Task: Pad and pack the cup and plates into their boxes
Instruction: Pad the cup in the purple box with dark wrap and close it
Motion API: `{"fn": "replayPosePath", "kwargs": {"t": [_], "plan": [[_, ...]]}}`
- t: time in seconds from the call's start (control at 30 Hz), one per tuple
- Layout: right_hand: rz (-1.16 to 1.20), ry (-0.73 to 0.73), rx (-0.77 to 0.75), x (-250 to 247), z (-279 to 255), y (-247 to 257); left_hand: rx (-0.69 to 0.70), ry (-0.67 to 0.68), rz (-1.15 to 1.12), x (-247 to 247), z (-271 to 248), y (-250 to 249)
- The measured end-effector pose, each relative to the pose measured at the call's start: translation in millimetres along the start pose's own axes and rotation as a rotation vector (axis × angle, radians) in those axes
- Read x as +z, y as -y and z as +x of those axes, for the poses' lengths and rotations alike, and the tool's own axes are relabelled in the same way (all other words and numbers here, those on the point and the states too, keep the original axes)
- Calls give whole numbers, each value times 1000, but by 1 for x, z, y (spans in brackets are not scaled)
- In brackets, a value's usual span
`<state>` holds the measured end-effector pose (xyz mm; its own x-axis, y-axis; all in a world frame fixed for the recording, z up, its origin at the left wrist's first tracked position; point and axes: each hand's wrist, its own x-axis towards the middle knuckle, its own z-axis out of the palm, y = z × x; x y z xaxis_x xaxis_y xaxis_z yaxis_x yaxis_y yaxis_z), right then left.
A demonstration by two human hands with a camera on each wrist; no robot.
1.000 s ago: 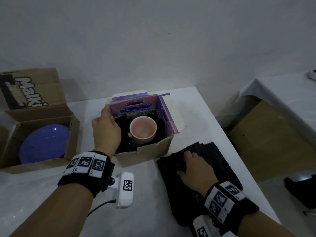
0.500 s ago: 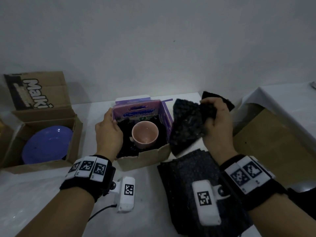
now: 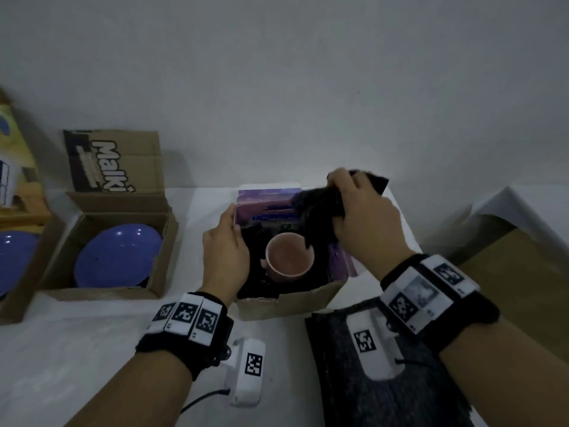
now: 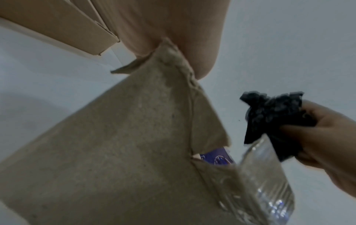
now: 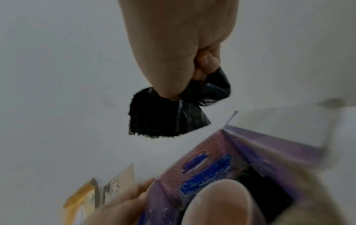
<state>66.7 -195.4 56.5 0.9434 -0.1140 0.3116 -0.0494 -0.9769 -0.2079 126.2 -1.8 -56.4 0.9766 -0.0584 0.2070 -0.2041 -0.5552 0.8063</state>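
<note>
At the far left of the bench (image 3: 77, 349), a blue plate (image 3: 12, 260) is lying in a box that the frame edge is cutting off. Just right of it, at nine o'clock from the centre box, a second blue plate (image 3: 118, 255) is sitting in an open Malki carton (image 3: 104, 291). The left hand (image 3: 226, 252) is gripping the left wall of the small cardboard box (image 3: 289, 303), thumb inside and fingers outside. The pink cup (image 3: 289, 257) is standing upright in that box on dark padding. At one o'clock from the cup, the right hand (image 3: 360, 217) is holding a crumpled black padding sheet (image 3: 314, 211) over the box, its grip curled tightly round the wad. At five o'clock from the box, a stack of black sheets (image 3: 394, 396) is lying flat on the bench.
</note>
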Motion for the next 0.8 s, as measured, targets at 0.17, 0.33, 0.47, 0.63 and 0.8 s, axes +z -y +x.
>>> {"fn": "replayPosePath", "kwargs": {"t": [0.17,0.33,0.47,0.63,0.8], "plan": [[247,-109,33,20,32,34,5,-17,-22,1,1,2],[-196,329,-140,62,13,53,-78,16,-49,0,-1,-2],[-527,493,-266,53,16,63,-97,10,-86,-1,-4,-5],[-498,865,-266,70,37,64,-91,26,-119,-3,-5,-7],[-6,1036,-36,86,54,46,-106,38,-111,-2,-5,-6]]}}
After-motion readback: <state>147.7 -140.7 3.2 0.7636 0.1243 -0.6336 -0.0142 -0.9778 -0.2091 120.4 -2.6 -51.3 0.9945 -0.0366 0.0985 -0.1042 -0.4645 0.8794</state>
